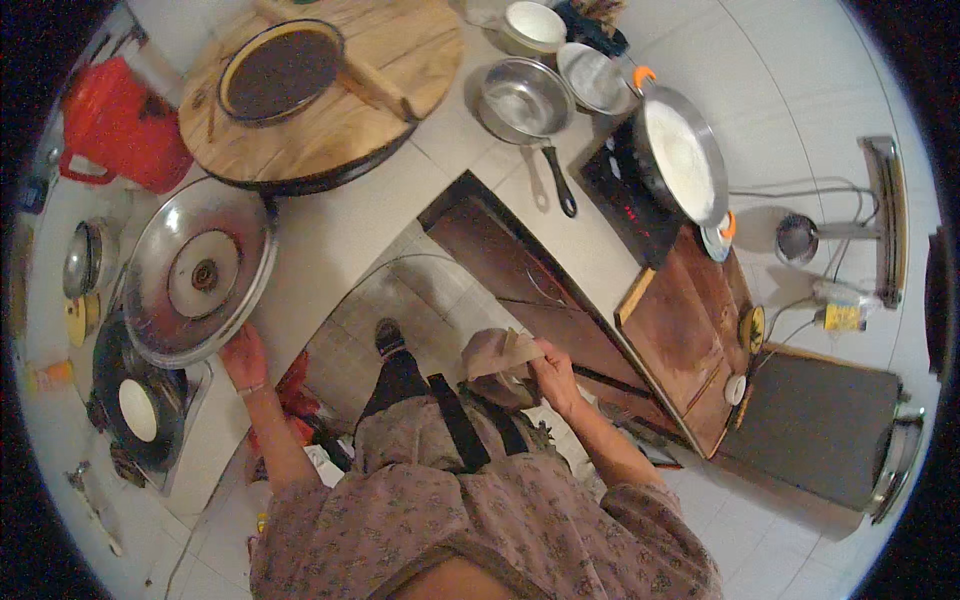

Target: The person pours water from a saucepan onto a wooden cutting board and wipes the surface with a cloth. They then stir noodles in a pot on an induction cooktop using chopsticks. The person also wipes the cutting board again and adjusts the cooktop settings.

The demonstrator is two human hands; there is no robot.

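Observation:
My left hand (245, 358) is at the lower edge of a large metal pan lid (259, 255), which is tilted on its side over the left counter; the fingers are partly hidden by the lid. With my right hand (555, 375) I grip a brownish cloth (495, 360) in front of my waist. Ahead on the right, a wide wok (721, 161) with orange handle covers stands on a black induction cooker (619, 195), with whitish contents in it. A steel saucepan (525, 101) with a black handle is to the cooker's left.
A round wooden board (420, 45) bearing a dark-filled round container lies at the back, beside a red container (124, 124). Bowls (534, 26) stand behind the saucepan. On the left is a sink (176, 450). An open cabinet (510, 255) lies under the counter ahead.

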